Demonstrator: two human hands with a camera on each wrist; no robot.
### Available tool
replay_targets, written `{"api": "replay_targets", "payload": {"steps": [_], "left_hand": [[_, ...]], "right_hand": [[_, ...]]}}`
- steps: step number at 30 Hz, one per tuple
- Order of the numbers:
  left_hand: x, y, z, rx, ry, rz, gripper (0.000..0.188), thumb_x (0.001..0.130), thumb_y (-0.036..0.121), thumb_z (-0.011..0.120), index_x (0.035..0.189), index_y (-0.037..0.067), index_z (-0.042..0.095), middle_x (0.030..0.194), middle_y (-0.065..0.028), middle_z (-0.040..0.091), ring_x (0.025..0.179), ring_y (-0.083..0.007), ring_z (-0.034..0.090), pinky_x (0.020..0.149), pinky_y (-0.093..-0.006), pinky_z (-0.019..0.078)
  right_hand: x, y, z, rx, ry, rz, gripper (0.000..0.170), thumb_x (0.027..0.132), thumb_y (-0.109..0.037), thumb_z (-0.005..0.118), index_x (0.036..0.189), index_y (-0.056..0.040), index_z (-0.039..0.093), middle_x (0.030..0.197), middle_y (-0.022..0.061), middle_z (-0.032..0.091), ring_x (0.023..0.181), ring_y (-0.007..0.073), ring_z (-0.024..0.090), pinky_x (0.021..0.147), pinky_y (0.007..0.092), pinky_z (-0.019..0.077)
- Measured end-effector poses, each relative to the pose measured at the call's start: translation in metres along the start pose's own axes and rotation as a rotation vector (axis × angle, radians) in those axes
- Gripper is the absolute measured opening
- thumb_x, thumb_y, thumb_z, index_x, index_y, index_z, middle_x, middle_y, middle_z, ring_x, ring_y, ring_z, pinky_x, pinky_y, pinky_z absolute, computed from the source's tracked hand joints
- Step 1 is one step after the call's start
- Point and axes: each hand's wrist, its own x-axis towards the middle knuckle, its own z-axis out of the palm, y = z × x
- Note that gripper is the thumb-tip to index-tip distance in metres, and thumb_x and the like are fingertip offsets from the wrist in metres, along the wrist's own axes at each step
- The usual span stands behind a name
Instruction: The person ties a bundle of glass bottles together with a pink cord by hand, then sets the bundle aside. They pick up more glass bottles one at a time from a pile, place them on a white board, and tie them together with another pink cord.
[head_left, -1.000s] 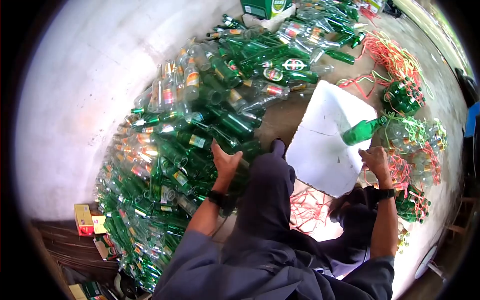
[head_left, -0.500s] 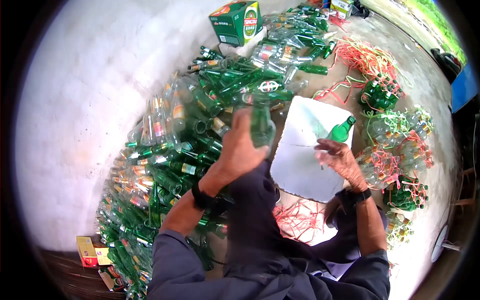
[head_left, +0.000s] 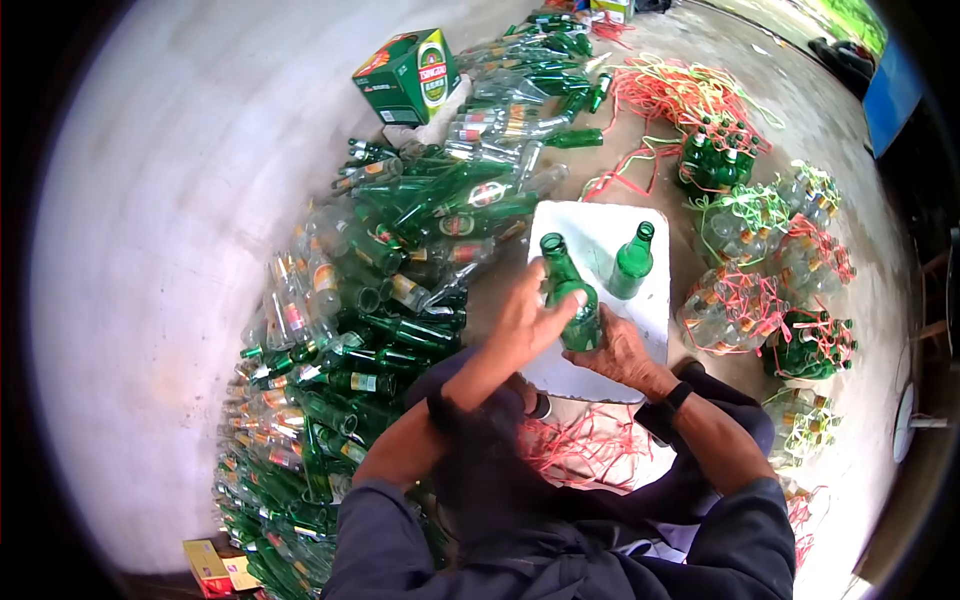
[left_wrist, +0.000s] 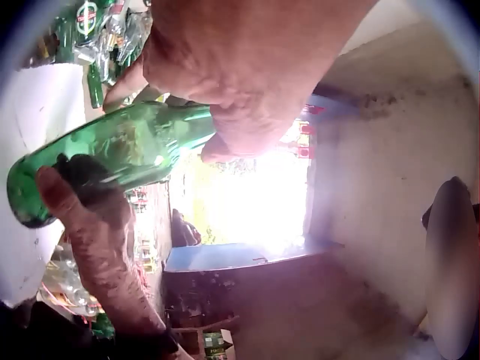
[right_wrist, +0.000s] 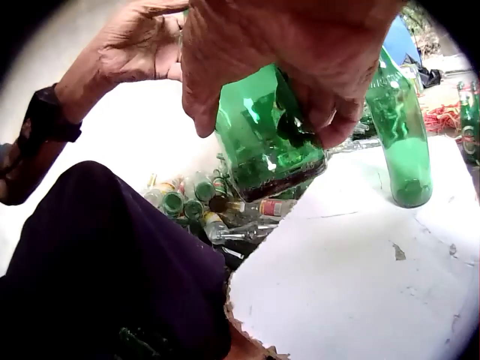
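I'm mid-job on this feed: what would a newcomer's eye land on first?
Most likely the big heap of bottles spread along the pale wall on the person's left. Next, at the centre, the left hand and right hand hold a tilted green bottle, while a second bottle stands upright on the white board. To the right, string-tied bottle bundles dot the floor.

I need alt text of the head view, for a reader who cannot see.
The left hand and right hand hold a green bottle above a white board, where a second bottle stands. A heap of bottles lies at the left, tied bundles at the right.
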Motion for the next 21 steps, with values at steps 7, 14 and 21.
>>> {"api": "replay_targets", "payload": {"steps": [7, 14, 21], "left_hand": [[0.042, -0.023, 0.006, 0.194, 0.022, 0.002, 0.039, 0.082, 0.012, 0.071, 0.118, -0.001, 0.061, 0.104, -0.0108, 0.070, 0.096, -0.0197, 0.064, 0.089, -0.0355, 0.0501], [0.085, -0.044, 0.026, 0.390, 0.068, -0.062, 0.040, 0.080, 0.009, 0.071, 0.118, 0.001, 0.059, 0.106, -0.0172, 0.069, 0.099, -0.0322, 0.066, 0.090, -0.0416, 0.0505], [0.123, -0.080, 0.038, 0.340, 0.113, -0.050, 0.036, 0.081, 0.008, 0.070, 0.115, 0.002, 0.060, 0.104, -0.0164, 0.068, 0.099, -0.0305, 0.065, 0.090, -0.0412, 0.0493]], "right_hand": [[0.010, 0.050, 0.014, -0.054, 0.132, -0.076, 0.067, 0.077, -0.030, 0.080, 0.127, 0.0046, 0.052, 0.098, 0.0260, 0.068, 0.092, 0.0434, 0.067, 0.079, 0.0473, 0.0534], [-0.003, 0.085, 0.004, -0.140, 0.042, 0.104, 0.061, 0.080, -0.027, 0.077, 0.124, 0.0089, 0.055, 0.088, 0.0252, 0.069, 0.087, 0.0416, 0.068, 0.077, 0.0461, 0.0542], [0.000, 0.113, -0.010, 0.081, 0.105, 0.314, 0.069, 0.078, -0.030, 0.076, 0.127, 0.0137, 0.054, 0.099, 0.0283, 0.070, 0.096, 0.0369, 0.070, 0.086, 0.0399, 0.0547]]}}
